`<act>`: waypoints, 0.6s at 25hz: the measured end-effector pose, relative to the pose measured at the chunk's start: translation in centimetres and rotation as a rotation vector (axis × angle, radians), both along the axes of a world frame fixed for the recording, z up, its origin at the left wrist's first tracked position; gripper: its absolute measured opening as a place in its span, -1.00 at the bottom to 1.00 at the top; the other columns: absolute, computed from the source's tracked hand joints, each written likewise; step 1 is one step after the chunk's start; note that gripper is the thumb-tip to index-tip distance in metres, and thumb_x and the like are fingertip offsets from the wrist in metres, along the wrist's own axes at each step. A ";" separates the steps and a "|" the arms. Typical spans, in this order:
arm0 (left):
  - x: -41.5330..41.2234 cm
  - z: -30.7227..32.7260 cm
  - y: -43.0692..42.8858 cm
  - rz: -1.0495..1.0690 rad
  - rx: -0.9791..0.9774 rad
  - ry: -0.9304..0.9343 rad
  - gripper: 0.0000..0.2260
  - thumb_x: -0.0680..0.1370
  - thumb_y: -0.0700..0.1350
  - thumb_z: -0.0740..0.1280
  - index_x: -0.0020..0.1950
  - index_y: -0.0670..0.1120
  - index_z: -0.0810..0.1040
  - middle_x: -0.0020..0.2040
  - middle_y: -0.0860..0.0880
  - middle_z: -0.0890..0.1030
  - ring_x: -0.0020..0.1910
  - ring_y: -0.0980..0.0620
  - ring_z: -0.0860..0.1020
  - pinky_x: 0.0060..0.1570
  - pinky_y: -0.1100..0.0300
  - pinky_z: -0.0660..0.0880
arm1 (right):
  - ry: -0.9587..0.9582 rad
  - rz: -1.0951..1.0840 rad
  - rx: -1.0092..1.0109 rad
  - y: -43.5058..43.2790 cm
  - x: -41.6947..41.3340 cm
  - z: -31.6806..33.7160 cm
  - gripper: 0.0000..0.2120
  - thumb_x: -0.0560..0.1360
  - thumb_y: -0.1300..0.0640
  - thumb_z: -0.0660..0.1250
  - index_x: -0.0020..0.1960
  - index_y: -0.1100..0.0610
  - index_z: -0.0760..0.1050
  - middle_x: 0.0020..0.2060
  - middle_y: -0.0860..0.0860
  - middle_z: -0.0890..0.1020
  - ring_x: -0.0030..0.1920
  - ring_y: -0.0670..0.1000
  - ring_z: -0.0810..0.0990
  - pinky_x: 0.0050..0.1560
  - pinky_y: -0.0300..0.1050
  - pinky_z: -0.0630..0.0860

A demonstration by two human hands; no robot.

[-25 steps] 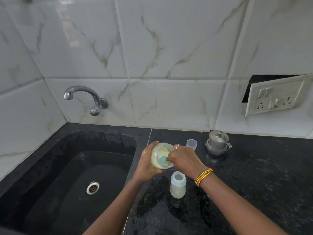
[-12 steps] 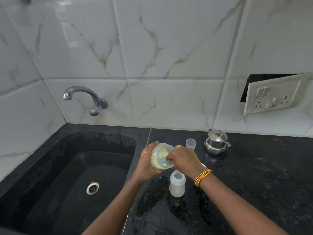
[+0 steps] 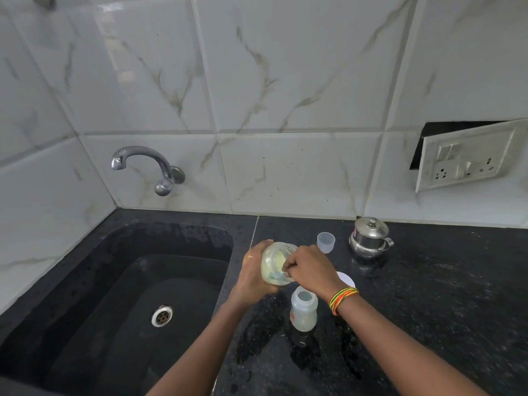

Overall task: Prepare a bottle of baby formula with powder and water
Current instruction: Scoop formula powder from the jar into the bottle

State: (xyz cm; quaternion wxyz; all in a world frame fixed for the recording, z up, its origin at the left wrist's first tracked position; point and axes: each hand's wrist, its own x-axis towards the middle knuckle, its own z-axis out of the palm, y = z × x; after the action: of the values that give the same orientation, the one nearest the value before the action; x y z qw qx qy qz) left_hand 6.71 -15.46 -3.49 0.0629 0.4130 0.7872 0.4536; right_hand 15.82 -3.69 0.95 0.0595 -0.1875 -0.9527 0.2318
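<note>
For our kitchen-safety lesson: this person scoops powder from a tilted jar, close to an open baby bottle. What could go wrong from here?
1. The left hand holds the powder jar tilted sideways while the right hand pinches the scoop inside it; powder could spill onto the counter.
2. The open baby bottle stands close by the right wrist, on a counter that looks wet; a dropping arm might knock it over.
</note>
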 end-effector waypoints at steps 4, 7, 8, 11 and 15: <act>-0.5 -0.5 0.1 0.025 -0.016 -0.031 -0.35 0.14 -0.03 0.58 0.14 0.16 0.39 0.02 0.08 0.58 0.01 0.12 0.57 0.06 0.18 0.54 | 0.086 -0.136 -0.416 0.1 -0.4 1.1 -0.86 0.30 0.33 0.38 -0.25 0.17 0.69 -0.50 -0.06 0.60 -0.37 -0.03 0.56 -0.22 -0.24 0.51; -1.0 -1.3 0.4 0.052 -0.042 -0.060 -0.30 0.13 0.00 0.58 0.20 0.02 0.40 0.09 0.05 0.58 0.09 0.08 0.56 0.13 0.02 0.52 | 0.200 -0.281 -0.784 0.4 -0.3 1.5 -0.88 0.31 0.43 0.35 -0.32 0.28 0.63 -0.54 0.03 0.60 -0.59 -0.11 0.49 -0.54 -0.33 0.37; -1.1 -1.5 0.5 0.058 -0.049 -0.063 -0.29 0.12 0.01 0.58 0.21 0.00 0.40 0.11 0.04 0.58 0.11 0.06 0.55 0.14 -0.01 0.51 | 0.219 -0.311 -0.847 0.5 -0.4 1.4 -0.88 0.33 0.43 0.34 -0.32 0.29 0.61 -0.50 0.07 0.62 -0.59 -0.12 0.50 -0.58 -0.33 0.32; -1.0 -2.0 0.9 0.083 -0.045 -0.072 -0.28 0.11 0.00 0.57 0.21 0.04 0.39 0.13 0.01 0.57 0.13 0.03 0.54 0.18 -0.01 0.49 | 0.277 -0.409 -0.913 1.1 -0.7 0.8 -0.89 0.37 0.43 0.32 -0.27 0.33 0.60 -0.48 0.13 0.61 -0.58 -0.09 0.50 -0.59 -0.33 0.32; -1.1 -3.0 1.1 0.137 -0.011 -0.164 -0.22 0.13 -0.15 0.60 0.20 0.15 0.28 0.17 0.05 0.49 0.18 0.06 0.46 0.20 0.14 0.39 | 0.283 -0.450 -0.798 1.8 -1.2 0.3 -0.83 0.37 0.41 0.28 -0.34 0.28 0.59 -0.45 0.18 0.60 -0.45 0.09 0.50 -0.56 -0.31 0.39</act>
State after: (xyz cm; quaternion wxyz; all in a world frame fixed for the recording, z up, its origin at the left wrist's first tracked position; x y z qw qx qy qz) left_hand 5.64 -14.36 -6.49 0.0983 0.3193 0.8082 0.4849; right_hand 14.60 -1.87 1.26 0.1609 -0.3640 -0.7076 0.5839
